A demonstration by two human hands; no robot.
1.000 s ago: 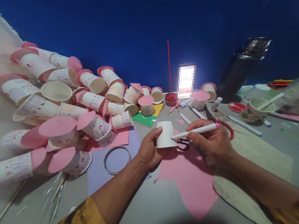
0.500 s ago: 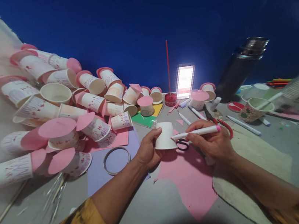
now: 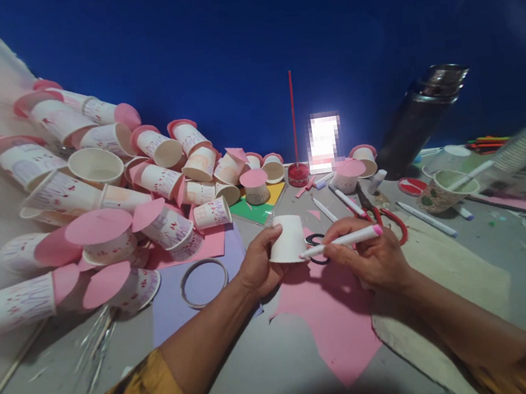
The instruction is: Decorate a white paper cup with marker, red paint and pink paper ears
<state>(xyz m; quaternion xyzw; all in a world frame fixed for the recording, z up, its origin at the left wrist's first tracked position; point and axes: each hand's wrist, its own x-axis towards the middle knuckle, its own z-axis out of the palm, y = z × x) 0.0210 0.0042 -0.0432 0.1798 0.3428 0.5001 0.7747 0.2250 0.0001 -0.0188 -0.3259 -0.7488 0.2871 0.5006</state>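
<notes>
Your left hand (image 3: 262, 259) is closed around one side of a white paper cup (image 3: 288, 238), thumb near its upper edge; the cup is upside down, its narrow base up and its rolled rim below, and its side facing you looks plain white. It sits at the middle of your view, above the far end of the pink paper sheet (image 3: 342, 342). Your right hand (image 3: 376, 256) grips a white felt-tip marker (image 3: 363, 234) with a pink end, thumb and fingers pinching the barrel; its tip points left at the cup's side, low by the rim, though you cannot tell whether it touches. Just behind the marker show the dark finger loops of a pair of scissors (image 3: 315, 236), and a red-handled tool (image 3: 398, 223) lies just beyond your right hand. Left of your left hand, a ring (image 3: 183, 291) rests on a lilac paper sheet (image 3: 177, 323), and farther left and back are heaped decorated paper cups (image 3: 163, 181), many with pink paper discs or cones on them. To the right, a patterned cup (image 3: 432, 196) with a pen in it stands on the grey table (image 3: 257, 367), near a dark flask (image 3: 410, 130) and a stack of cups (image 3: 520, 144).
</notes>
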